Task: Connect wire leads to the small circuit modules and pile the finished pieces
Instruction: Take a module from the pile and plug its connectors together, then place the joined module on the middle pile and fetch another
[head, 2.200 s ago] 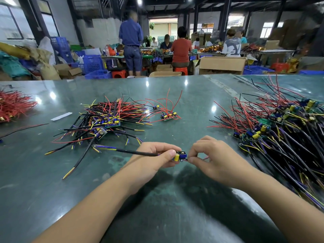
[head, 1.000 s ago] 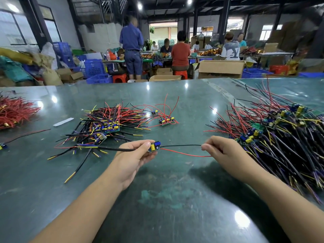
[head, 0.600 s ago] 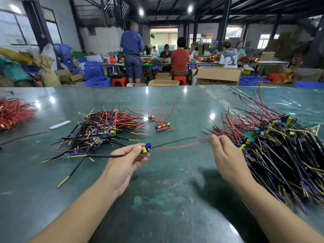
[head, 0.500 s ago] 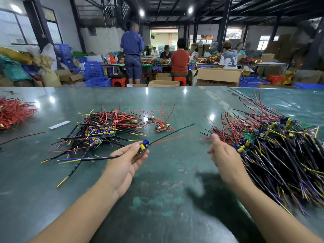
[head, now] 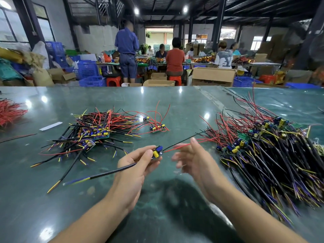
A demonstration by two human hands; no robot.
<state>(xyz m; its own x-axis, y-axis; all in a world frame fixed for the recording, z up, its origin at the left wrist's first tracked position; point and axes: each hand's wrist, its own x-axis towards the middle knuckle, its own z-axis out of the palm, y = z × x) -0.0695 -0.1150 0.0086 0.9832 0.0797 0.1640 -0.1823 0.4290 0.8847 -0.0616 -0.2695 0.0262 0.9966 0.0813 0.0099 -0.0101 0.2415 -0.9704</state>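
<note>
Head view looks down on a glossy dark green table (head: 73, 204) that fills most of the picture, with a workshop behind it where several people sit or stand at a far bench among cardboard boxes (head: 213, 76) and blue crates (head: 87, 69). No writing on the boxes, crates or boards can be read. The biggest heap, at the right, is a large pile of wired modules (head: 273, 155) with black, red, purple and yellow leads. A smaller pile of modules (head: 93, 134) lies left of centre, and just right of it a few loose modules (head: 157, 128) trail thin red wires. A bundle of red wires (head: 10, 111) sits at the far left edge, with a white strip (head: 50, 126) near it. The left hand (head: 133, 171) pinches a small circuit module (head: 157, 152) between thumb and fingertips, above the table between the two piles. A black sleeved cable (head: 112, 171) runs from it to the left; a thin black lead and a red lead (head: 177, 147) run right. The right hand (head: 194, 163) is blurred, its fingers seemingly spread and loose, just beside the red lead.
</note>
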